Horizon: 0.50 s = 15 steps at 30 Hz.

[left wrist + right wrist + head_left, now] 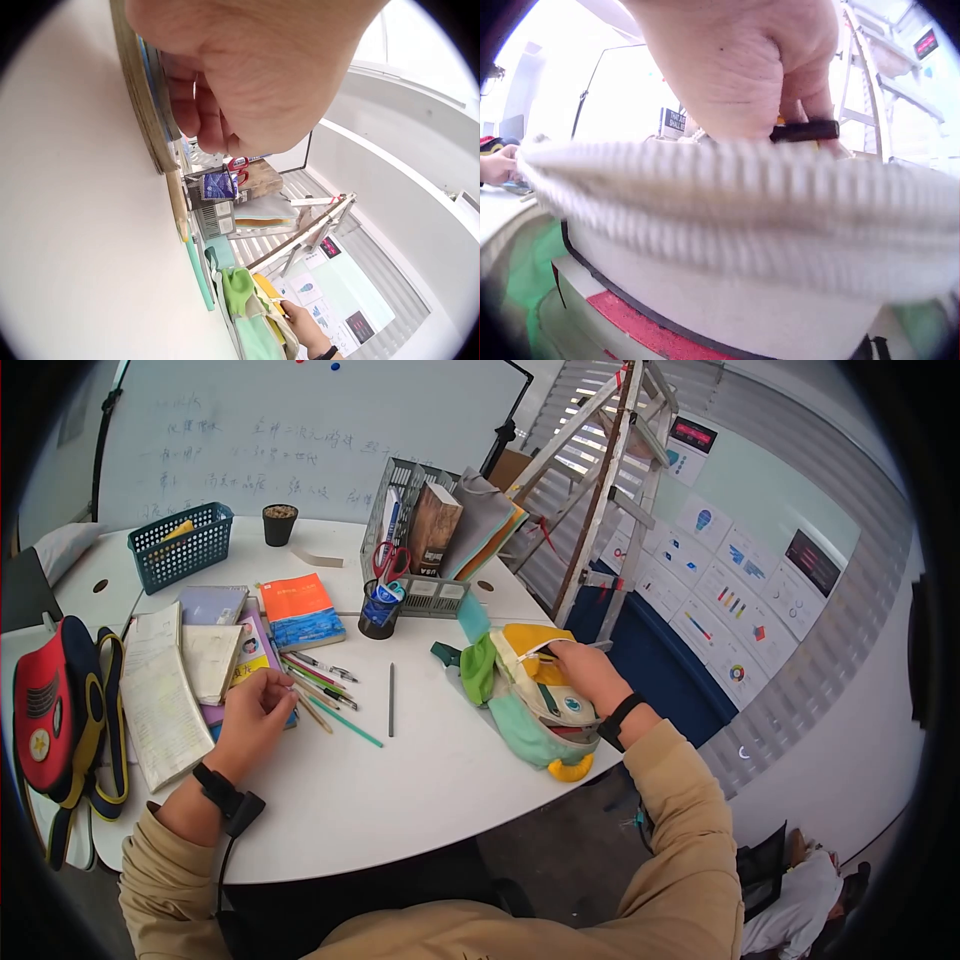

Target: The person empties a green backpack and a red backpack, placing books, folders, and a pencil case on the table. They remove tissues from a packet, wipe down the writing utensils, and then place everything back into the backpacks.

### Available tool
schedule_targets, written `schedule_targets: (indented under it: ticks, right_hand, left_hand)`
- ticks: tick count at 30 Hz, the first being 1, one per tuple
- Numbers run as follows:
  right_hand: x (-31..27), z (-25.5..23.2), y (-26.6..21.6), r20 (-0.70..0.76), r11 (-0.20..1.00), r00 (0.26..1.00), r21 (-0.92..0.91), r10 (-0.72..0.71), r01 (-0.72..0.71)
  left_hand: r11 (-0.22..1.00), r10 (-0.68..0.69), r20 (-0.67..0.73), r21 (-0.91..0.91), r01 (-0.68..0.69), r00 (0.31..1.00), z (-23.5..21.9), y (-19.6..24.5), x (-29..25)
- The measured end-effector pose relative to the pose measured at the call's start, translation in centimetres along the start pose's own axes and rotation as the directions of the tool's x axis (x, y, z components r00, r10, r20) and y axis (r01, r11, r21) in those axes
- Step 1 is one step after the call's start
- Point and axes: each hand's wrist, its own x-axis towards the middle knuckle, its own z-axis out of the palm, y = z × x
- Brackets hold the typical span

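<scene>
Bag (545, 705) of cream, yellow and mint green lies by the tabletop's right edge, its yellow loop (571, 769) at the rim. Past that rim are the floor (540, 860) and, farther out, a ladder (610, 500). Bare white tabletop (420, 790) stretches left of the bag and along the near side, giving room to move there. On the far side, room is tighter: the desk organizer (425, 596) and the pen cup (380, 610) stand near.

The bag's long axis slants, far end toward the left, near end with the yellow loop toward the right. A green piece (479, 668) sticks out on its left side. One lone dark pencil (391, 700) points nearly straight away from the person, between the bag and the loose pens and pencils (325, 690).

The right hand (592, 678) is over the bag's open upper part, its fingers bent at the yellow fabric. From the right wrist, the fingers pinch a dark object (805, 131) just beyond the blurred ribbed rim (727, 202); what it is, I cannot tell.

The left hand (258, 722) is well apart from the bag, at the books (207, 660), with its fingers loosely curled and close together. Whether the fingertips touch the books is unclear. The pens and pencils lie just beside it.
</scene>
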Motion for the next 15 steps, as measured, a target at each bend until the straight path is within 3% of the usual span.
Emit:
schedule_targets:
  ticks: [3,7,10,13,15]
  right_hand:
    - [1.1,2.6,0.8,-0.175,0.992,0.977,-0.017,-0.124,0.123]
    - [3.4,5.4,2.8,-0.116,0.972,0.970,-0.126,-0.213,0.198]
    - [3.3,5.2,3.1,-0.300,0.896,0.855,-0.277,-0.424,0.347]
    - [3.1,4.4,2.9,-0.188,0.929,0.936,-0.282,-0.299,0.240]
    - [3.5,4.7,2.8,-0.156,0.994,0.982,-0.042,-0.108,0.103]
  left_hand:
    - [1.000,0.011,-0.023,-0.003,-0.012,1.000,0.1,-0.1,0.1]
    - [1.000,-0.006,-0.027,-0.019,0.005,1.000,-0.1,-0.1,0.2]
    - [1.000,0.002,-0.037,-0.012,-0.002,0.999,-0.1,-0.5,0.3]
    - [1.000,0.009,-0.041,-0.008,-0.009,0.999,-0.2,-0.6,0.3]
    - [1.000,0.013,-0.040,-0.012,-0.014,0.999,-0.2,-0.6,0.3]
